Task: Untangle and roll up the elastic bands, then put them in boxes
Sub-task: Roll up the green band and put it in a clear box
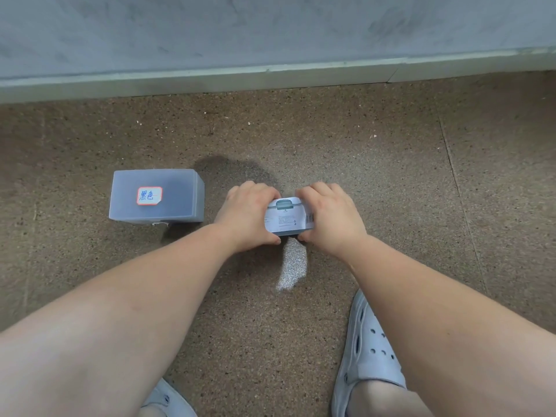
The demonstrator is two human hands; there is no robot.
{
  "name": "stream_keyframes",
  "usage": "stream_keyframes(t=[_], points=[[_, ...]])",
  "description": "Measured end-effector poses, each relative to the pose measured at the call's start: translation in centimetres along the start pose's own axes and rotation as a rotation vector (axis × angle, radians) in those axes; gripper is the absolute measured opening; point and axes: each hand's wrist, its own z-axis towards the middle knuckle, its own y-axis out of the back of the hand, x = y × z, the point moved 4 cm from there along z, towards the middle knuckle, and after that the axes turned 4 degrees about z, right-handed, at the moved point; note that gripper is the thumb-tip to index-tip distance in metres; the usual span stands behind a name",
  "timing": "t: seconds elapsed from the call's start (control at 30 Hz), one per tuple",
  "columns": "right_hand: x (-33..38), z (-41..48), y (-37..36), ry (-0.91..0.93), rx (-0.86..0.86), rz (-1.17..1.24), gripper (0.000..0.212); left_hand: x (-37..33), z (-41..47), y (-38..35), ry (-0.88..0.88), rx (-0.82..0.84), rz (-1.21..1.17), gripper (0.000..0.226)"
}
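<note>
Box (289,216) was gripped at its ends by left hand (249,213) and right hand (329,216), likely to open or close it.

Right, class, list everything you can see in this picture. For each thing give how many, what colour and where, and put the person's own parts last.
Sticker box: one, frosted grey-blue with a handwritten sticker, on the floor left of the hands.
Printed-label box: one, grey-blue with a white label, centre, between both hands.
Elastic bands: none in view.
Floor: one, speckled brown, under everything.
Wall: one, grey, along the top.
Skirting board: one, pale grey-green, at the foot of the wall.
Shoes: two, pale grey with holes, at the bottom edge.
Left hand: one, grips the printed-label box's left end.
Right hand: one, grips its right end.
</note>
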Motion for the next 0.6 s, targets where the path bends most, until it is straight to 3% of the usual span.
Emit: stream_keyframes(t=[0.13,0.2,0.27,0.43,0.6], points=[[-0.1,0.3,0.0,-0.002,0.054,0.031,0.069,0.1,0.2,0.1,-0.011,0.038,-0.076,0.072],[-0.1,0.3,-0.2,-0.005,0.076,0.039,0.072,0.6,0.7,0.5,0.028,0.034,-0.205,0.058],[0.1,-0.2,-0.4,0.017,0.043,0.042,0.069,1.1,1.2,0.5,0.087,0.017,-0.298,0.043],[0.0,-1.9,-1.9,0.159,-0.123,-0.062,0.052,1.1,1.5,0.4,0.220,0.016,-0.394,0.033],[0.4,-2.4,-2.2,0.160,-0.127,-0.143,0.046,1.6,1.8,0.1,0.301,0.041,-0.497,0.022]])
